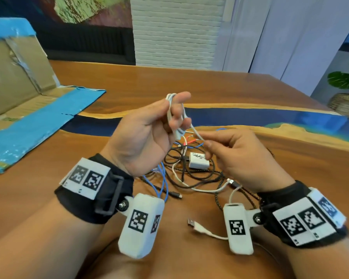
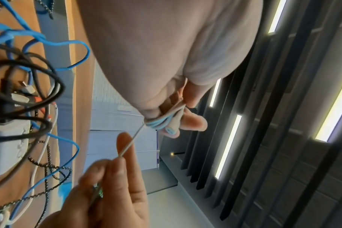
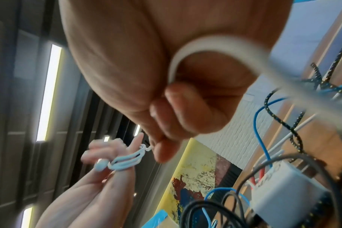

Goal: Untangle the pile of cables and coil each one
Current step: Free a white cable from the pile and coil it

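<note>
- Our wooden table (image 1: 250, 93) carries the tangled cable pile (image 1: 189, 174).
- Our left hand (image 1: 141, 135) holds the thin white cable (image 1: 170, 109) wound round its fingers.
- Our right hand (image 1: 240, 156) pinches its free strand.

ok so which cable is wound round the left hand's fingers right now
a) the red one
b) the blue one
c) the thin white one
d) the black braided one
c: the thin white cable is looped round the fingers of the left hand, and the right hand pinches its free strand; the blue cable lies in the pile on the table.
</note>
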{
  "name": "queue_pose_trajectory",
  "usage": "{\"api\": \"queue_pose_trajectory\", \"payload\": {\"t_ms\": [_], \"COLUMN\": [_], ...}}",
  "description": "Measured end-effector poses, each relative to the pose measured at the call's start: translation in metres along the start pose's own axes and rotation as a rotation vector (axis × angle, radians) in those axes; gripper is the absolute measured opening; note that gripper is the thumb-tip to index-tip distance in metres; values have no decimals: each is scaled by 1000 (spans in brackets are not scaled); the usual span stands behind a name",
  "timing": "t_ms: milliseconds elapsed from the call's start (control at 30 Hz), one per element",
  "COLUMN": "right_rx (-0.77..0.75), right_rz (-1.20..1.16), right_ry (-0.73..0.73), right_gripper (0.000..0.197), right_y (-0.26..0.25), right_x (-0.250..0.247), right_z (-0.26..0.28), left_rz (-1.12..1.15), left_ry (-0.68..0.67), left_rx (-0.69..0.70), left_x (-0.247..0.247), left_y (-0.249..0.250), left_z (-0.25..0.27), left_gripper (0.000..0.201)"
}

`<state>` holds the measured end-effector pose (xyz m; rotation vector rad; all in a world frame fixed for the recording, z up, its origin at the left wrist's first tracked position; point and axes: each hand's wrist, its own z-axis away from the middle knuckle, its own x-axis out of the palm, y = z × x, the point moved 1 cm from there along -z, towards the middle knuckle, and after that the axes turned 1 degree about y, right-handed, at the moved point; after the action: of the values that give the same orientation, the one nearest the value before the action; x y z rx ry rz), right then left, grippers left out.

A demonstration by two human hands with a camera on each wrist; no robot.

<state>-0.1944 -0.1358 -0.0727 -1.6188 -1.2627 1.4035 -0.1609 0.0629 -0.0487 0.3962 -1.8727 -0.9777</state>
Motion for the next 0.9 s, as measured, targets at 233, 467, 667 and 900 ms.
{"api": "queue_pose_trajectory", "payload": {"t_ms": [233, 467, 667, 900], "right_rx": [-4, -35, -153, -201], "right_rz": [130, -280, -158, -64], "right_ry": [-254, -6, 138, 242], "right_gripper": [13, 13, 21, 9], "right_y": [-6, -4, 0, 3], "right_x": [12, -2, -5, 4], "right_z": [9, 1, -2, 0], "left_rz": [-579, -1045, -645, -352], "left_ry": [157, -90, -123, -111], "left_rx": [35, -186, -287, -266], "left_x": [4, -1, -1, 6], "left_y": [-16, -26, -20, -31], "left_z": [0, 4, 5, 6], "left_gripper": [30, 39, 51, 41]}}
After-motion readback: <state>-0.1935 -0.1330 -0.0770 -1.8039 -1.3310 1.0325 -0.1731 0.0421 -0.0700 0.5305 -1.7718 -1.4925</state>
